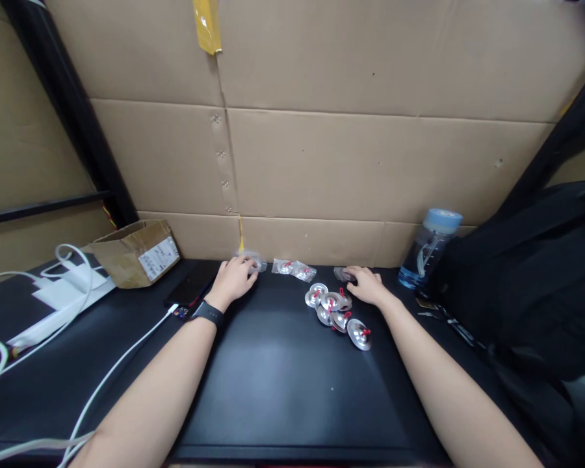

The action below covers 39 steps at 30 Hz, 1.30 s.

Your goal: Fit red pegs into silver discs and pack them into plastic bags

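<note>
My left hand (234, 281) lies at the back of the black table, fingers over a few clear plastic bags (259, 262), its thumb held apart. My right hand (366, 286) reaches to the back as well. Its fingertips touch a small clear bag (340, 273) with something dark inside, mostly covered by the fingers, and its thumb is apart from it. Between the hands lie two bagged finger cymbals (285, 267). Nearer to me, beside my right hand, sits a loose pile of silver finger cymbals (330, 301) with red loops. One cymbal (358, 335) lies at the pile's near right end.
A cardboard wall (312, 169) closes off the back. On the left are an open cardboard box (127, 257), a dark phone (191, 289) with a white cable, and a white power strip (63, 315). To the right stand a blue-lidded water bottle (426, 250) and a black bag (526, 279).
</note>
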Motion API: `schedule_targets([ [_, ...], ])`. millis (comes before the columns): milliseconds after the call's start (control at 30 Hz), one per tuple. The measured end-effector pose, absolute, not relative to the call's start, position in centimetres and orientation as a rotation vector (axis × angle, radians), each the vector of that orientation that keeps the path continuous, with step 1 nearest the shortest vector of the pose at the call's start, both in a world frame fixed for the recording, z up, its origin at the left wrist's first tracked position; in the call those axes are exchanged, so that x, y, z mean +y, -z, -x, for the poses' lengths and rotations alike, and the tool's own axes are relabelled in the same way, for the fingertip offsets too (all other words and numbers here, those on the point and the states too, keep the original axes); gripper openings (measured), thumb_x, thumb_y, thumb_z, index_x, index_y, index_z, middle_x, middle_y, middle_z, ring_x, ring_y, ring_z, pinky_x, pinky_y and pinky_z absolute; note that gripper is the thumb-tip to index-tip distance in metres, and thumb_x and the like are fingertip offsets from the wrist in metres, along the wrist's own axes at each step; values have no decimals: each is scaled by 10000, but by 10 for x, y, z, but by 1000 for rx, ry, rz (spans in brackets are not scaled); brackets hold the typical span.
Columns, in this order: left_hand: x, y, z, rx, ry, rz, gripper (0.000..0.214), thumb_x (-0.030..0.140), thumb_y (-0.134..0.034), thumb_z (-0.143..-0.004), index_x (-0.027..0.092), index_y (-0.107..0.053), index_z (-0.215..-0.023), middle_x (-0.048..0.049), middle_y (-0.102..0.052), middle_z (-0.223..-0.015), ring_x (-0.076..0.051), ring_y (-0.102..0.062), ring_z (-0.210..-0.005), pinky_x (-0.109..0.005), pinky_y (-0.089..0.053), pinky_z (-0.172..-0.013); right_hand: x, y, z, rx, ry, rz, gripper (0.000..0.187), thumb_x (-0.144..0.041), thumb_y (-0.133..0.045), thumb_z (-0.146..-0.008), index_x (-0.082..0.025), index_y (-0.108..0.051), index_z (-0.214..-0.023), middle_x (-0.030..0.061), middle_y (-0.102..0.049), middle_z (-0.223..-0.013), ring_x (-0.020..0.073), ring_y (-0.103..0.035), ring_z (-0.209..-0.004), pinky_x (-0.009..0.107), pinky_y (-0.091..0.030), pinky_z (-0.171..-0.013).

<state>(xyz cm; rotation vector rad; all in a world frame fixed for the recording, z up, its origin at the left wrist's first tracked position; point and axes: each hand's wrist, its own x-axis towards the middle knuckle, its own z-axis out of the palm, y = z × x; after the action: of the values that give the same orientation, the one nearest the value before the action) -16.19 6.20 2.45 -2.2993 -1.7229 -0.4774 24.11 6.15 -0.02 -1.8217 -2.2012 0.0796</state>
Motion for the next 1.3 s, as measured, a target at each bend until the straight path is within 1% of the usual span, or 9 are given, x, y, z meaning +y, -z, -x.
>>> schedule_targets([
  [67,60,-29,158,-1675,518,2311,264,325,-502,-935,249,-696,-1097,-82,-664,-1230,-293,-608,-1134,-419,-460,-943,61,-2,-242,-2194,-87,1845,504,-226,-575,-857,-281,-616,-1356,87,-600,-1429,327,-512,-1271,499,-393,-980],
  [167,58,-33,148,-1585,575,2400,268,306,-472,-948,240,-705,-1064,-77,-687,-1148,-272,-629,-1089,-394,-473,-945,60,-5,-246,-2130,-24,1835,375,-243,-477,-940,-246,-677,-1257,108,-681,-1304,330,-562,-1215,508,-397,-977],
  [233,54,-31,136,-1496,599,2494,296,304,-456,-964,230,-689,-1132,-84,-687,-1161,-264,-623,-1110,-388,-460,-990,59,-8,-248,-2008,-6,1774,348,-279,-444,-969,-216,-690,-1207,126,-717,-1222,322,-610,-1153,490,-415,-967],
  [367,43,-20,102,-1316,596,2647,429,327,-452,-993,235,-540,-1403,-112,-545,-1468,-278,-494,-1341,-439,-381,-1098,53,-21,-245,-1723,-231,1413,280,-408,-596,-893,-187,-681,-1043,95,-763,-951,251,-695,-872,367,-502,-813],
  [500,36,-10,80,-1199,480,2816,512,430,-414,-1033,322,-376,-1532,-72,-409,-1601,-284,-343,-1476,-504,-311,-1133,40,-40,-227,-1560,-506,1083,343,-521,-699,-810,-183,-640,-814,26,-684,-654,183,-622,-595,290,-466,-602],
  [667,36,-8,80,-1219,529,2876,468,448,-393,-1044,309,-421,-1490,-91,-509,-1517,-264,-434,-1403,-483,-321,-1117,23,-56,-204,-1658,-536,999,309,-483,-696,-841,-181,-693,-775,44,-711,-695,184,-613,-610,287,-441,-584],
  [833,36,-7,81,-1193,618,2888,394,411,-443,-1023,287,-528,-1386,-98,-572,-1428,-270,-477,-1347,-449,-363,-1080,16,-61,-199,-1833,-438,1032,311,-448,-624,-896,-200,-731,-743,59,-746,-794,214,-657,-730,318,-477,-683],
  [1000,36,-7,80,-1178,628,2888,332,348,-484,-995,286,-574,-1309,-85,-601,-1377,-269,-505,-1312,-439,-374,-1058,13,-64,-200,-1925,-360,1068,327,-449,-595,-906,-210,-729,-728,60,-740,-789,215,-648,-729,327,-472,-708],
  [1300,36,-7,80,-1180,672,2888,310,272,-503,-961,277,-605,-1254,-82,-625,-1334,-264,-539,-1268,-421,-386,-1036,18,-65,-197,-1564,-700,1087,378,-524,-696,-805,-166,-748,-697,35,-695,-672,188,-582,-637,295,-423,-608],
])
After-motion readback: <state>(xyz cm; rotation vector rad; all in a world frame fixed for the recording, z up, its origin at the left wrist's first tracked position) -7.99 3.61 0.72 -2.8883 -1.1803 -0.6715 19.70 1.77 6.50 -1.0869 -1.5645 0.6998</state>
